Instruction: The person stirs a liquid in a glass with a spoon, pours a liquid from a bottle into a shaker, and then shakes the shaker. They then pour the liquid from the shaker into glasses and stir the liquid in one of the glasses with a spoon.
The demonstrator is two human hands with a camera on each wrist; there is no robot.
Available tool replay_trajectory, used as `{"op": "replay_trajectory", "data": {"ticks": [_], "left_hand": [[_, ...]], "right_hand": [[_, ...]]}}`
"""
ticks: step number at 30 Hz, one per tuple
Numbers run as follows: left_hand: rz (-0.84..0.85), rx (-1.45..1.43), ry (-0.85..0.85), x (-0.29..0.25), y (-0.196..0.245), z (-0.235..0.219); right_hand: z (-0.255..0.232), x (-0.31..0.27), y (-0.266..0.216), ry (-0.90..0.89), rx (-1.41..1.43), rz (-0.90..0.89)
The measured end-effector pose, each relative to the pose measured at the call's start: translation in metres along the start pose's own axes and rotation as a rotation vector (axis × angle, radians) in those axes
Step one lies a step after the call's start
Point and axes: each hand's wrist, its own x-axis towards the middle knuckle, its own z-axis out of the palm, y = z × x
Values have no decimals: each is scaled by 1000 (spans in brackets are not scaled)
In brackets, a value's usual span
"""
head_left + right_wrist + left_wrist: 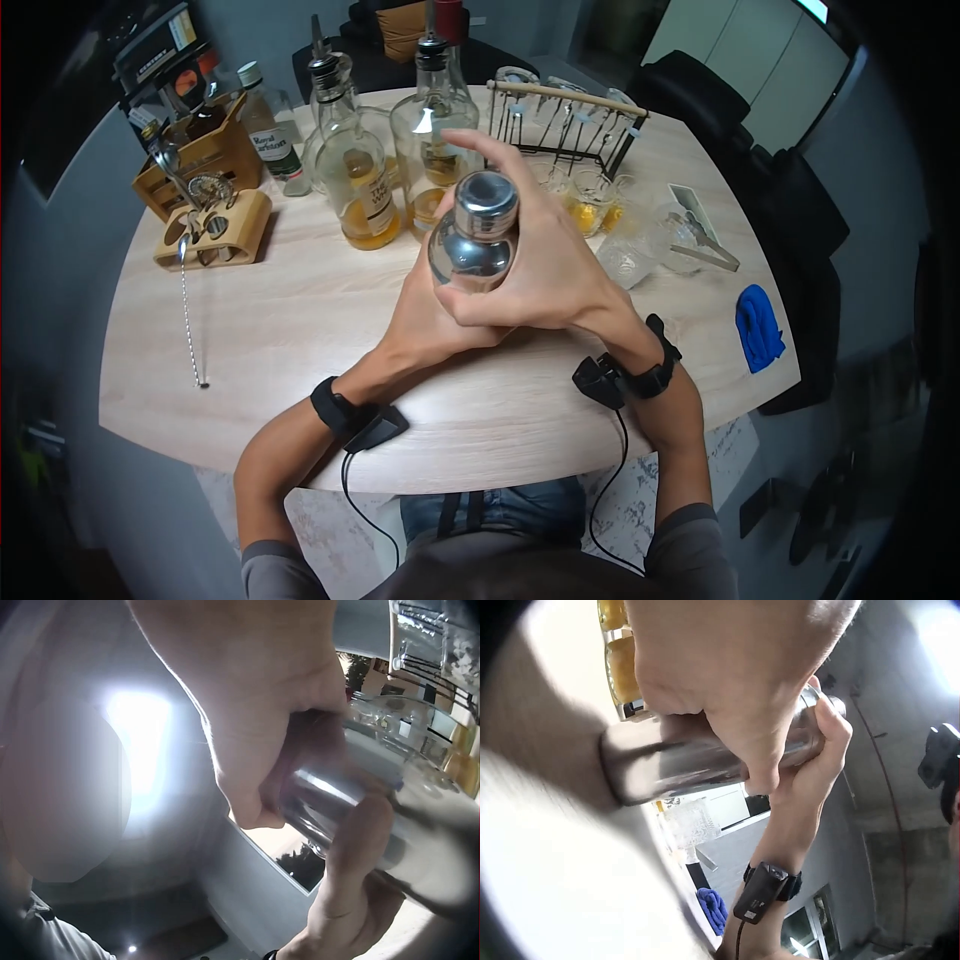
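Observation:
A shiny metal cocktail shaker (470,262) with a capped top stands upright between both hands above the table. My left hand (425,315) wraps the lower body; in the left wrist view that hand (720,667) grips the shaker (671,761). My right hand (560,265) curves round the upper part, its thumb in front of the body and a finger raised beyond the cap. The right wrist view shows the right hand (247,697) and the left hand (352,877) on the shaker (322,799). Fingers hide much of the shaker's body.
Glass bottles with pourers (365,190) stand behind the hands. On the left are a wooden tool stand (240,235), a long bar spoon (188,320) and a wooden crate (220,152). A glass rack (570,95), small glasses, tongs (708,258) and a blue cloth (758,328) are right.

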Motion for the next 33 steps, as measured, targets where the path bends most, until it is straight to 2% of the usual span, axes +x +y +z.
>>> {"op": "replay_trajectory", "data": {"ticks": [6, 10, 17, 20, 23, 25, 26, 28, 30, 33], "left_hand": [[20, 23, -75, 5, 0, -1], [-23, 12, -83, 1, 6, -2], [-9, 55, 31, -3, -10, -1], [55, 162, 26, -4, -10, -2], [65, 130, -10, -3, -15, -7], [91, 164, -24, 2, -19, -5], [115, 199, -42, 4, -17, -4], [167, 239, 10, -2, -14, -5], [198, 245, 27, 1, -21, -8], [171, 255, 26, 0, -16, -10]], "right_hand": [[-6, 2, 9, -88, 105, -70], [-5, 1, 2, -103, 134, -9], [3, -4, -9, 35, -56, -23], [3, -4, -15, 35, -220, -131], [-2, -5, -17, 15, -151, -82], [-5, -3, -15, 79, 68, -63], [-9, -3, -16, 81, 64, -64], [-20, -1, -18, 201, 236, -68], [-32, 0, -5, 239, 219, -126], [-43, -6, 9, 328, 220, 74]]}}
